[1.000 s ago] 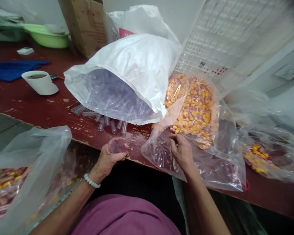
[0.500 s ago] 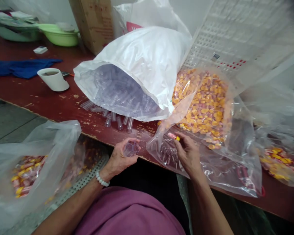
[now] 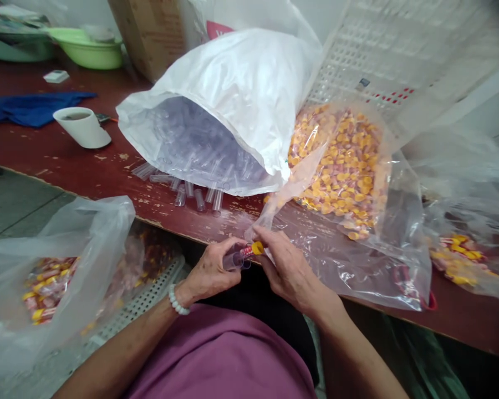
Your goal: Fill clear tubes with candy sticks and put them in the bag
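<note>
Several clear plastic tubes [image 3: 233,261] are held in my left hand [image 3: 211,270], their open ends turned toward the right. My right hand [image 3: 286,263] pinches the yellow cap [image 3: 258,247] of a small red-and-white piece, whose other end meets the mouth of one tube. Behind my hands, a big white sack [image 3: 241,83] lies open, full of clear tubes, with loose tubes [image 3: 199,199] spilled at its mouth. A clear bag [image 3: 343,166] of yellow-capped pieces lies to the right of the sack.
On the red table [image 3: 87,174] stand a white cup [image 3: 83,127], a blue cloth [image 3: 29,108], a green basin [image 3: 87,49] and a cardboard box [image 3: 149,36]. A white crate [image 3: 357,50] leans behind. Bags of capped pieces lie lower left [image 3: 52,282] and far right [image 3: 461,257].
My right hand has moved left with the capped piece, bringing it to the tubes. My left hand has turned, so the tubes now lie sideways. The view has shifted slightly.
</note>
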Demonstrator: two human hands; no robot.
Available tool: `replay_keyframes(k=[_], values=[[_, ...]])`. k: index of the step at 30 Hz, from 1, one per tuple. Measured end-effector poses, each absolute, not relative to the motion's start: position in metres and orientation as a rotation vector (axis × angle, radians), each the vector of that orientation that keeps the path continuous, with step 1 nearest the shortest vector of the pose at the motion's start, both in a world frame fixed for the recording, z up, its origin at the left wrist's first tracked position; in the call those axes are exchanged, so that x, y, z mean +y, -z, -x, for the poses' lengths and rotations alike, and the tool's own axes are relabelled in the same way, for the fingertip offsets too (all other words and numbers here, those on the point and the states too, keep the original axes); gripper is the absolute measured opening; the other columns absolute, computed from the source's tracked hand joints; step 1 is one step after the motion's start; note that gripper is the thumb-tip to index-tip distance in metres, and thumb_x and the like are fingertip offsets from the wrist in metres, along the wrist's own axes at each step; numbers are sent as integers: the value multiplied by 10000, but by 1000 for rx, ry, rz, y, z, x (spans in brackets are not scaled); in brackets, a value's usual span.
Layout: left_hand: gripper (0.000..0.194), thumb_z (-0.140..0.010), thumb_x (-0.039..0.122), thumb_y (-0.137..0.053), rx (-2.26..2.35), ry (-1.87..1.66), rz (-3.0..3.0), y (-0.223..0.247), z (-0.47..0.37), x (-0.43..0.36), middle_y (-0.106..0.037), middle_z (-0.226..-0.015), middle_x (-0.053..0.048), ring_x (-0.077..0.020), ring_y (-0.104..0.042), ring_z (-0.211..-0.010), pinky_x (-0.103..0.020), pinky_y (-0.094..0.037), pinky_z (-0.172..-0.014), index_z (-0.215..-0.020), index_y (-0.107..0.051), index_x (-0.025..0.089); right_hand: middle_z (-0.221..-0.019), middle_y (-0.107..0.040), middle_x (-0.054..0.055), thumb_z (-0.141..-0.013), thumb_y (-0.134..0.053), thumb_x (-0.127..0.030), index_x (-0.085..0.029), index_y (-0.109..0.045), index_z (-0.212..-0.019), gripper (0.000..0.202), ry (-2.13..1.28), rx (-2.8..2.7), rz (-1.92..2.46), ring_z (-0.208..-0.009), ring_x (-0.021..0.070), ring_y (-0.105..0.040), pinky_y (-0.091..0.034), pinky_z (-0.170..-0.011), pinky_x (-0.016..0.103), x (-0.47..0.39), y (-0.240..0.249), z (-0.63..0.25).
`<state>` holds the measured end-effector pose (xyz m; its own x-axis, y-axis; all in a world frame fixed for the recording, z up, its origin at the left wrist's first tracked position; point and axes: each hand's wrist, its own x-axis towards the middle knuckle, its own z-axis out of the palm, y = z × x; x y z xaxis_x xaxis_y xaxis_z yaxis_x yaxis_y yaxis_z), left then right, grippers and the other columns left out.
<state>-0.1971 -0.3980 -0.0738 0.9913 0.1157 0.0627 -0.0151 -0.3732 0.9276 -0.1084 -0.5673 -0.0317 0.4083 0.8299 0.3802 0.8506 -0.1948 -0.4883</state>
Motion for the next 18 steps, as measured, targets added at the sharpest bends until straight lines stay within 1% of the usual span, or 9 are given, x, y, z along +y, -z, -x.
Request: replay_keyframes(k=[2, 5, 8, 11, 13, 14, 15, 17, 18], values=[[406, -630, 57, -544, 90, -123, -1897, 75, 197, -398, -624, -859, -5, -130, -560, -735, -237, -435, -678, -1023, -585, 154, -1264, -502, 122, -822, -479, -79, -202, -336, -1327, 539, 20, -1318, 2012, -1125, 220, -501, -459, -943, 415, -569, 30, 108], [339, -624, 51, -545, 119, -107, -1826, 76, 197, -399, -599, -805, 6, -114, -534, -701, -228, -420, -650, -946, -593, 146, -1327, -440, 101, -710, -449, 7, -204, -471, -1186, 521, -12, -1270, 2010, -1218, 228, -427, -401, -1007, 424, -571, 36, 107], [331, -585, 24, -553, 148, -29, -1698, 77, 194, -404, -595, -780, 9, -107, -521, -683, -223, -413, -628, -895, -586, 135, -1287, -465, 79, -610, -398, 49, -212, -519, -1141, 604, 4, -1331, 2013, -1175, 226, -436, -404, -986, 429, -569, 52, 112], [353, -549, 3, -562, 210, -19, -1553, 79, 188, -411, -595, -761, 12, -105, -524, -682, -220, -424, -627, -879, -580, 128, -1288, -471, 83, -575, -394, 39, -208, -513, -1160, 647, 45, -1292, 2042, -1159, 242, -438, -403, -966, 452, -566, 65, 118], [351, -546, 16, -581, 270, -27, -1483, 79, 185, -413, -591, -749, 17, -97, -514, -651, -206, -422, -572, -878, -578, 132, -1334, -432, 90, -604, -403, 25, -213, -513, -1168, 622, 8, -1245, 2016, -1186, 235, -437, -412, -962, 432, -566, 71, 114], [348, -550, 33, -596, 300, -15, -1452, 79, 184, -413, -591, -748, 16, -95, -508, -628, -198, -414, -525, -882, -576, 135, -1337, -429, 92, -637, -409, 11, -216, -517, -1164, 584, -10, -1205, 1991, -1182, 221, -451, -429, -944, 404, -566, 73, 109], [351, -557, 55, -612, 331, -1, -1425, 79, 183, -412, -595, -756, 13, -96, -503, -607, -191, -402, -478, -894, -571, 140, -1307, -456, 94, -680, -413, -8, -216, -525, -1147, 524, -4, -1139, 1983, -1152, 203, -482, -452, -911, 372, -567, 75, 100], [352, -566, 92, -638, 377, 14, -1389, 79, 183, -408, -607, -784, 0, -104, -508, -592, -188, -392, -419, -905, -563, 144, -1153, -553, 89, -757, -407, -63, -202, -547, -1087, 384, 97, -948, 2078, -1023, 174, -552, -482, -827, 323, -568, 80, 73], [342, -568, 102, -647, 392, 3, -1376, 79, 183, -406, -610, -797, -6, -107, -514, -597, -190, -398, -413, -897, -561, 142, -1062, -582, 86, -786, -400, -92, -188, -554, -1060, 329, 172, -846, 2158, -955, 170, -568, -486, -796, 314, -568, 83, 57]])
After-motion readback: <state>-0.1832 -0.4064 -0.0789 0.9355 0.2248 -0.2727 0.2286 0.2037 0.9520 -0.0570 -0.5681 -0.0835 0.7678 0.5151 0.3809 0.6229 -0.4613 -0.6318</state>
